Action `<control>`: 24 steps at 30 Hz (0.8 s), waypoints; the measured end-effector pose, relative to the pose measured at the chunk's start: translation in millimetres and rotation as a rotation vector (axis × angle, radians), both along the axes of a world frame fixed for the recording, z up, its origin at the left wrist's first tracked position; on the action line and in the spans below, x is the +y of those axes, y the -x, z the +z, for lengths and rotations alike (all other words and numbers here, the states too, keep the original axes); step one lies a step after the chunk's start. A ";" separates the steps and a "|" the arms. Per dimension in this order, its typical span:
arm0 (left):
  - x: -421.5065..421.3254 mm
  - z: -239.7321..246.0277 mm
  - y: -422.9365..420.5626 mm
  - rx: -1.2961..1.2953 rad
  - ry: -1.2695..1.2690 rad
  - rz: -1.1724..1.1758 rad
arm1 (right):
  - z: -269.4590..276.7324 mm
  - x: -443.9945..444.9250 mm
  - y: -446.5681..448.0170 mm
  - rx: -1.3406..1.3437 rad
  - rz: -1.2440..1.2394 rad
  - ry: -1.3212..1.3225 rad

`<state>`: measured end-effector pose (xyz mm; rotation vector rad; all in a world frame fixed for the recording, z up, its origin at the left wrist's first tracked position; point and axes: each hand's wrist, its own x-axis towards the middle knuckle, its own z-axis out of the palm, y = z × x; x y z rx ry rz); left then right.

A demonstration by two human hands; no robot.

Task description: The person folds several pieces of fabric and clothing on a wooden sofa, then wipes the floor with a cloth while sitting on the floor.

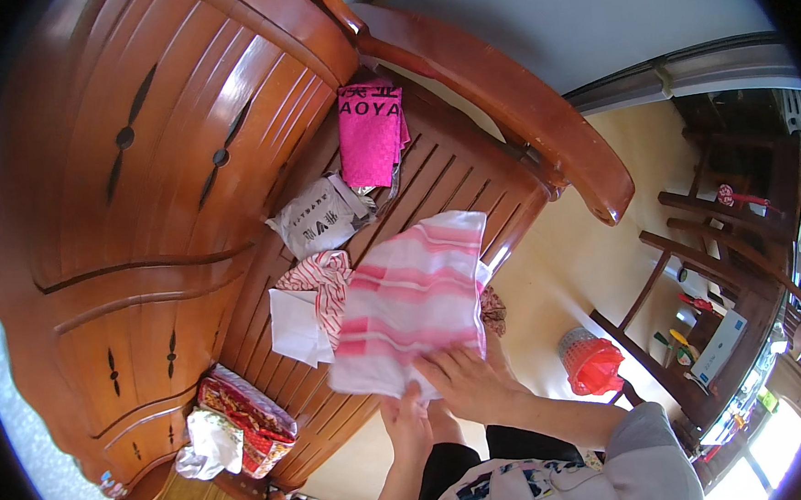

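A pink and white striped cloth (410, 297) lies spread before me, partly over the slatted seat of a wooden bench (429, 159). My left hand (409, 421) grips its near edge, the thumb on top. Palm down, my right hand (467, 383) rests on the cloth close to that edge; whether its fingers pinch the fabric is unclear. Just left of the cloth are a crumpled red-and-white striped cloth (316, 279) and a white folded piece (299, 328). Beyond them lie a whitish plastic bag (319, 214) with writing and a bright pink folded item (368, 138) with lettering.
Folded red patterned fabric (246, 417) and a white bundle (209, 444) sit at the bench's lower left end. The curved wooden armrest (500, 86) rises at the far side. On the floor to the right stands a waste basket (579, 356) with a red liner, near dark wooden chairs (697, 259).
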<state>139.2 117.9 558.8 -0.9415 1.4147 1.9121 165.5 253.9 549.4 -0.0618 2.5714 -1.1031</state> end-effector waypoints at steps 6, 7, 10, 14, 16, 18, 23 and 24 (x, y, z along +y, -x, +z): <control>-27.8 52.6 27.5 0.744 0.679 -0.867 | 41.3 23.0 -1.0 0.183 0.055 0.117; -27.5 63.3 38.9 0.843 0.850 -1.046 | 53.6 28.2 5.1 0.200 0.090 0.150; -29.3 54.4 74.4 1.206 0.710 -1.440 | 84.7 50.4 31.9 0.276 0.224 0.021; -3.3 69.7 134.2 1.220 0.418 -1.598 | 107.7 93.3 63.7 0.375 0.212 -0.146; 1.7 79.4 149.5 1.284 0.466 -1.471 | 118.1 110.3 76.7 0.448 0.164 -0.177; -1.6 94.6 151.9 1.267 0.574 -1.361 | 135.9 126.5 84.4 0.491 0.142 -0.196; -1.2 93.3 118.1 1.363 0.560 -1.123 | 141.4 142.6 62.2 0.438 0.029 -0.250; -0.1 79.6 105.4 1.338 0.538 -1.082 | 134.7 144.9 55.2 0.421 0.015 -0.250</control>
